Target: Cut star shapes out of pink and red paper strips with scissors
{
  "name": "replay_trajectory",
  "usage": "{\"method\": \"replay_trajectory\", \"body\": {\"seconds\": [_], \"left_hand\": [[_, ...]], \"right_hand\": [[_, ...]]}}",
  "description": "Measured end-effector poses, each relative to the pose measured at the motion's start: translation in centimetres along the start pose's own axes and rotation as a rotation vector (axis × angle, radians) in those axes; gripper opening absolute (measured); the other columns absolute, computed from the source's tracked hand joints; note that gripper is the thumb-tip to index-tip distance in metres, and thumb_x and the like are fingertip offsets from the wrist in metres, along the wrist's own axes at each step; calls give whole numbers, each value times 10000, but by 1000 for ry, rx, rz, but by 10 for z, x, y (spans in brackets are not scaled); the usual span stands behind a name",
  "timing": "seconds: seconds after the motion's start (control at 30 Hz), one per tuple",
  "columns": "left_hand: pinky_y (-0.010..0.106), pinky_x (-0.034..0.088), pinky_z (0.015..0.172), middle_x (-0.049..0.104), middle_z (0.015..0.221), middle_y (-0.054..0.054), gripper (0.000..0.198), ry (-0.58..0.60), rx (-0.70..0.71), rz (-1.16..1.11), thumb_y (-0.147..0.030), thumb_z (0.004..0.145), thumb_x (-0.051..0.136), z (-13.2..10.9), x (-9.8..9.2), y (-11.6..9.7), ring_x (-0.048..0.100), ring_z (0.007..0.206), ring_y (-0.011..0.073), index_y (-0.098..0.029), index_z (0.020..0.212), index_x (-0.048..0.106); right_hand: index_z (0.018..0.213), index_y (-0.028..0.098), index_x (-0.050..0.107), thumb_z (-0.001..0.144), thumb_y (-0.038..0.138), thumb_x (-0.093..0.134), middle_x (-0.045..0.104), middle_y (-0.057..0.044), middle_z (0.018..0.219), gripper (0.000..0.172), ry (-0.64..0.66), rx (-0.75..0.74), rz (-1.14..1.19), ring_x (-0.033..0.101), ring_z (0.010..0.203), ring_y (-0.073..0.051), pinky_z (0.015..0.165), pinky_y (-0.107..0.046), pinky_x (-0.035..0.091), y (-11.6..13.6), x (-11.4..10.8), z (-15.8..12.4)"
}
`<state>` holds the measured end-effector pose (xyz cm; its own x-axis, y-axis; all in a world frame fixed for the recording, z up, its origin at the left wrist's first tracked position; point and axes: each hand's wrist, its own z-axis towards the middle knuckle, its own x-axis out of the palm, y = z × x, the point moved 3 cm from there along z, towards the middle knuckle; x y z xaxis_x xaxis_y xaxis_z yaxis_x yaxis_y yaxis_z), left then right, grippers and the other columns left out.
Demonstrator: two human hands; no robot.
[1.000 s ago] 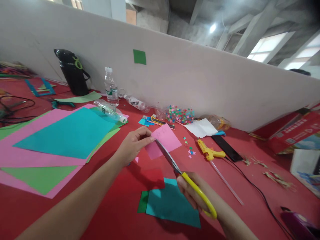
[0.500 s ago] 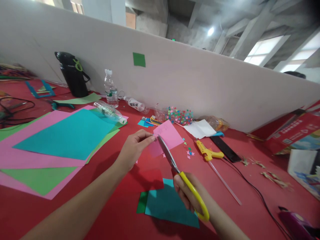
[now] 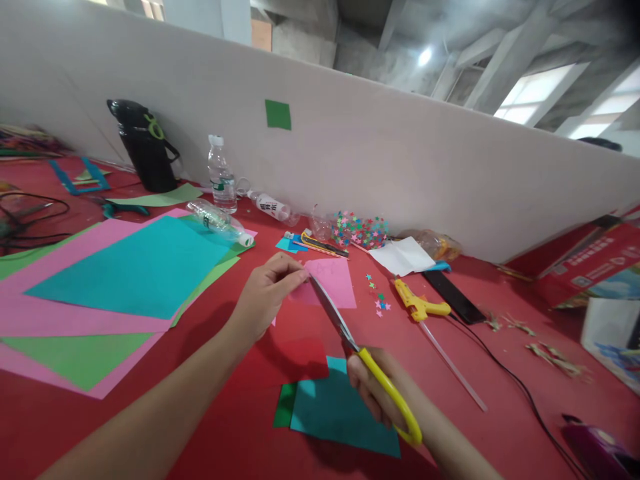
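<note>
My left hand (image 3: 273, 287) is closed in a pinch, thumb against fingers, at the left edge of a pink paper (image 3: 337, 283) with faint pencil marks. The fingertips hide the pinched bit. My right hand (image 3: 373, 383) grips scissors (image 3: 390, 393) by their yellow handles. The blades look nearly closed and point up and left, with their tip close to my left fingertips and in front of the paper. Below my hands lie a red paper (image 3: 295, 360), a teal sheet (image 3: 345, 413) and a dark green piece (image 3: 285, 407).
Large teal sheets (image 3: 135, 267) over pink and green ones lie left. A black flask (image 3: 145, 150), a water bottle (image 3: 221, 177) and a bag of paper stars (image 3: 360, 230) stand along the white partition (image 3: 350, 147). A yellow glue gun (image 3: 420, 303) with its cord lies right.
The pink paper has turned and sits lower, no longer tilted up to the right. The scissor tip has shifted slightly left, towards my left fingertips. Both hands have otherwise hardly moved.
</note>
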<state>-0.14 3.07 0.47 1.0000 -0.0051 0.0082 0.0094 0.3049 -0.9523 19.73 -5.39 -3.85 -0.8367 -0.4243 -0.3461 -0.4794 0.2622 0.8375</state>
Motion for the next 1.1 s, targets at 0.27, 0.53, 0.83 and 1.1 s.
{"method": "replay_trajectory", "body": {"seconds": [0.27, 0.53, 0.83, 1.1], "left_hand": [[291, 349, 726, 515, 751, -16, 142, 34, -15, -2, -234, 796, 616, 0, 1, 1, 469, 743, 144, -201, 657, 609], [287, 367, 726, 503, 729, -19, 156, 45, -35, -13, -251, 780, 619, -3, 4, -2, 467, 731, 147, -200, 634, 608], [284, 361, 745, 518, 735, -22, 137, 32, -39, -62, -236, 780, 622, -4, 5, 0, 475, 746, 145, -200, 648, 617], [283, 353, 744, 527, 724, -23, 129, 26, -64, -77, -240, 777, 624, -3, 5, 2, 478, 743, 144, -201, 654, 627]], "right_hand": [[718, 210, 433, 773, 731, 386, 381, 102, 343, 526, -3, -21, 11, 295, 273, -53, 310, -161, 251, -3, 2, 0], [715, 213, 439, 764, 799, 364, 377, 98, 362, 592, 7, -74, 37, 277, 284, -55, 311, -167, 245, -2, 2, -1], [703, 217, 427, 721, 850, 335, 369, 99, 340, 640, -6, -30, 13, 289, 269, -60, 290, -170, 226, -3, 3, 0], [701, 219, 417, 728, 849, 324, 358, 104, 338, 637, 5, -59, 9, 278, 267, -55, 294, -171, 220, 0, 1, -1]]}}
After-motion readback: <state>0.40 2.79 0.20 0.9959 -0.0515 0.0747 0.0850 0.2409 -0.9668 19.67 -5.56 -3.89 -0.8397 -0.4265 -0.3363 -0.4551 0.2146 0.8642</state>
